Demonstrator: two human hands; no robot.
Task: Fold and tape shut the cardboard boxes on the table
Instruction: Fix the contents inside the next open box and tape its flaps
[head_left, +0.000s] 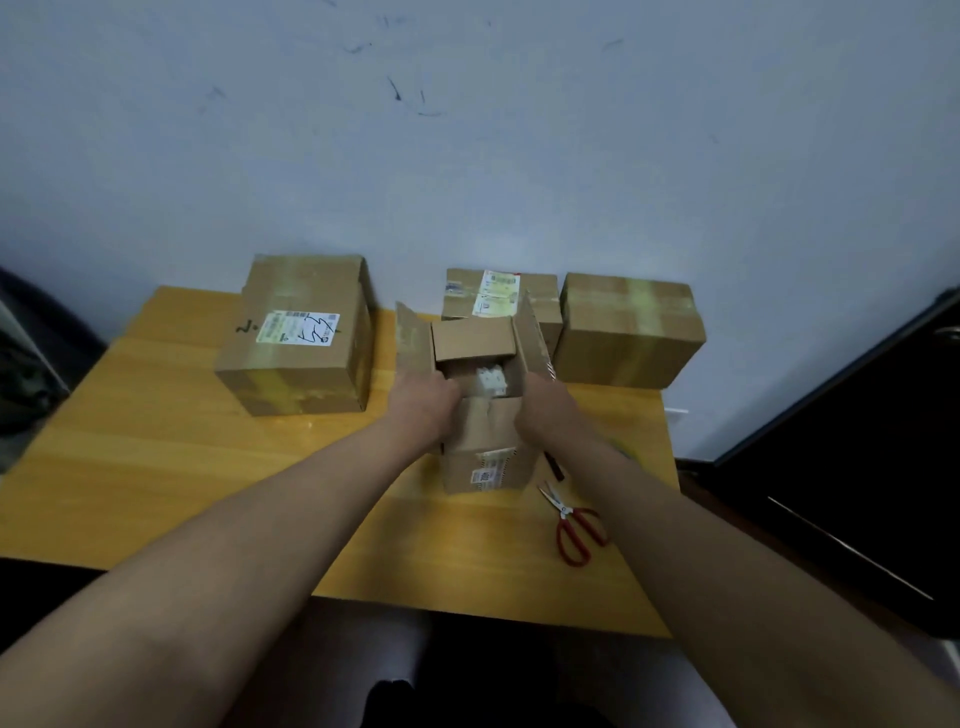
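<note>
A small open cardboard box (485, 457) stands mid-table with its left, far and right flaps upright. White contents (491, 382) show inside it. My left hand (423, 408) holds the box's near left corner, fingers bent over the near flap's edge into the opening. My right hand (545, 410) grips the near right corner at the foot of the right flap; its fingertips are hidden. Three taped boxes stand behind: a large one (301, 338) at the left, a labelled one (498, 299) right behind the open box, and another (628, 330) at the right.
Red-handled scissors (574, 519) lie on the yellow wooden table (156, 467) just right of the open box, with a dark pen-like object (553, 465) beside them. A wall rises behind the table. Dark furniture (857, 441) stands at the right.
</note>
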